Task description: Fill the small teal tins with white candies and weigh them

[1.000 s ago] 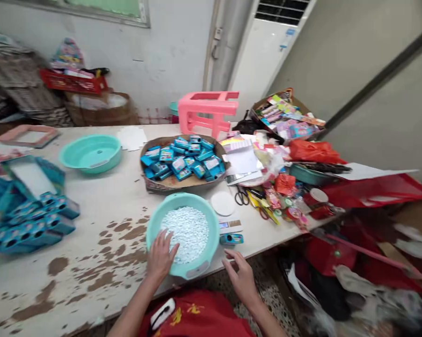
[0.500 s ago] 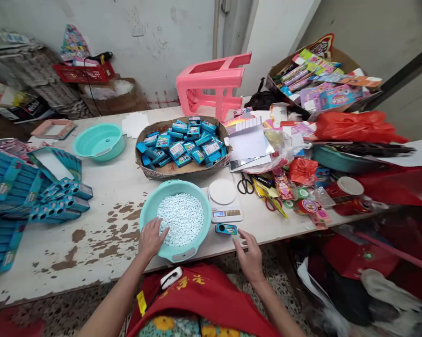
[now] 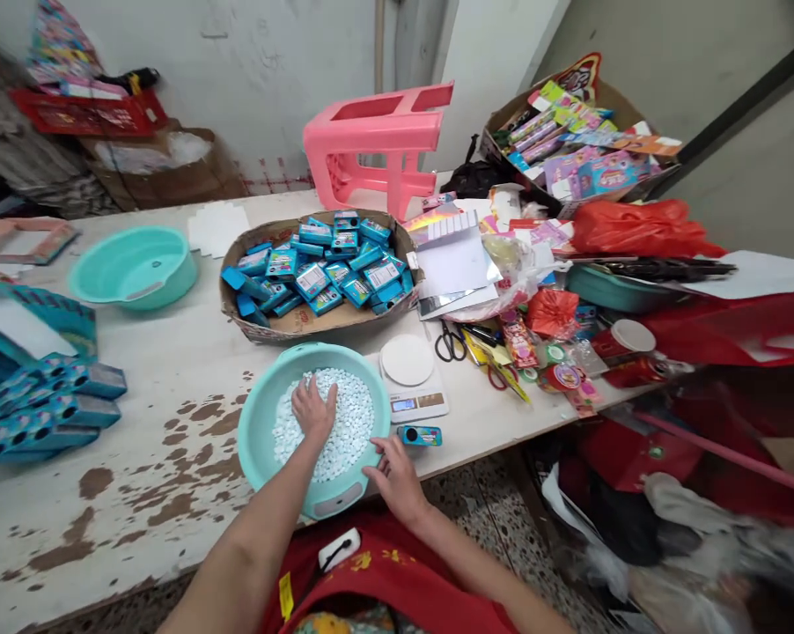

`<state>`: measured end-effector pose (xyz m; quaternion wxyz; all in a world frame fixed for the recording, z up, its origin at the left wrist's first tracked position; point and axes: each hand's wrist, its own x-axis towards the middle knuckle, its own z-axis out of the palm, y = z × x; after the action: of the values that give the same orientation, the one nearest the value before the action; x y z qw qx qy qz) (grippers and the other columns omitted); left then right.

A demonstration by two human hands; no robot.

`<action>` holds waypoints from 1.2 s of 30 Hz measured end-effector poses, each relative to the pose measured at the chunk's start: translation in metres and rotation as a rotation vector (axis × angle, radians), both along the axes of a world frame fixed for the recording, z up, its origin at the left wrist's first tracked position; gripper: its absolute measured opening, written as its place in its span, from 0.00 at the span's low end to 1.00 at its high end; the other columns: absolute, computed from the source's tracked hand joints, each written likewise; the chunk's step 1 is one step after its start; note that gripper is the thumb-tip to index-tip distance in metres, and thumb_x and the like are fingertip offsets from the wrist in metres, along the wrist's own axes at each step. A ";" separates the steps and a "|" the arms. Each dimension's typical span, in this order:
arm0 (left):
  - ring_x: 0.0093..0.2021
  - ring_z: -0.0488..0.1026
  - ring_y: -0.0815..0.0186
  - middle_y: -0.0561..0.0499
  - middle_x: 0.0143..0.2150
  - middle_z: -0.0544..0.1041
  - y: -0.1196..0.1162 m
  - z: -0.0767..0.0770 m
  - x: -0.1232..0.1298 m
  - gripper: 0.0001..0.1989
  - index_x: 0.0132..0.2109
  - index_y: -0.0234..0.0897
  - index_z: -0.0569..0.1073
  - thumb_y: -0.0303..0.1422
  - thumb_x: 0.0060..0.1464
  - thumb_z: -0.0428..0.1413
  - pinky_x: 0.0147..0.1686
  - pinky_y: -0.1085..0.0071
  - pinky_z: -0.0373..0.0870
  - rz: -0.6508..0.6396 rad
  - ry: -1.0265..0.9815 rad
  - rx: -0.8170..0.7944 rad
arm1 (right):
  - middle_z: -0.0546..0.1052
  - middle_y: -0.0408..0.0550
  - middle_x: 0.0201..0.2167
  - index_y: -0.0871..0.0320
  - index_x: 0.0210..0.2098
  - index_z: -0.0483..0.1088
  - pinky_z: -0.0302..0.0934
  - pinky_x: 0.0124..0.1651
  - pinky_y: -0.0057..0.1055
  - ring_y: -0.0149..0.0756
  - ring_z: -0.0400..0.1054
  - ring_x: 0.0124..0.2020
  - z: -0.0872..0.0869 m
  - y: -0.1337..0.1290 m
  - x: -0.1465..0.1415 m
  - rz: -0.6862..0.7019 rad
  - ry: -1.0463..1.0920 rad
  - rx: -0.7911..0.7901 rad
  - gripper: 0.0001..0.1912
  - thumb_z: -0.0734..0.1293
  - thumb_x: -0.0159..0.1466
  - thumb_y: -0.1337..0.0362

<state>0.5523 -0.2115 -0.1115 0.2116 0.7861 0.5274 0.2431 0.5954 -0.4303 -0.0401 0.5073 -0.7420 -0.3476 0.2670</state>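
My left hand (image 3: 314,409) reaches into a turquoise basin (image 3: 253,418), its fingers spread on the heap of small white candy-like pellets (image 3: 350,418). My right hand (image 3: 397,475) is by the basin's right rim, thumb and fingers apart, with nothing visible between them. Whether its fingertips touch the rim I cannot tell. Just beyond that hand, a small blue printed box (image 3: 420,436) lies on the table in front of a white digital scale (image 3: 430,403) with a round pan.
A cut-down carton (image 3: 265,330) of blue boxes stands behind the basin. Stacked blue boxes (image 3: 60,405) and a second turquoise basin (image 3: 136,264) are at left. Scissors (image 3: 450,343), papers and packets crowd the right, near a pink stool (image 3: 377,132). The table edge (image 3: 489,453) runs close in front.
My left hand has moved from the basin's left side onto the middle of the white pellets. My right hand has moved left from beside the small blue box to the basin's rim. The view has shifted.
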 end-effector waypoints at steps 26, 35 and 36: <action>0.22 0.62 0.69 0.54 0.19 0.65 -0.045 0.075 -0.061 0.19 0.19 0.37 0.65 0.45 0.46 0.57 0.25 0.73 0.55 -0.503 0.024 -0.897 | 0.70 0.55 0.50 0.53 0.51 0.67 0.56 0.54 0.51 0.53 0.62 0.52 0.010 -0.057 0.087 -0.071 -0.403 -0.196 0.29 0.73 0.51 0.53; 0.23 0.70 0.68 0.49 0.29 0.73 -0.031 0.093 -0.067 0.17 0.39 0.36 0.67 0.46 0.51 0.55 0.18 0.75 0.64 0.075 -0.979 -1.472 | 0.74 0.49 0.37 0.57 0.41 0.68 0.64 0.44 0.39 0.42 0.69 0.39 0.040 -0.062 0.093 -0.282 -0.065 -0.053 0.20 0.71 0.53 0.53; 0.24 0.71 0.67 0.48 0.29 0.73 -0.032 0.093 -0.062 0.16 0.39 0.36 0.67 0.44 0.52 0.55 0.19 0.74 0.67 0.148 -1.030 -1.493 | 0.75 0.49 0.37 0.57 0.41 0.68 0.64 0.43 0.39 0.42 0.69 0.39 0.054 -0.056 0.089 -0.272 -0.059 -0.024 0.20 0.71 0.53 0.54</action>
<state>0.4899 -0.2436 -0.0182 0.8592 0.2030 0.4369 0.1724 0.6843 -0.4864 0.0136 0.5196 -0.7957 -0.2552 0.1779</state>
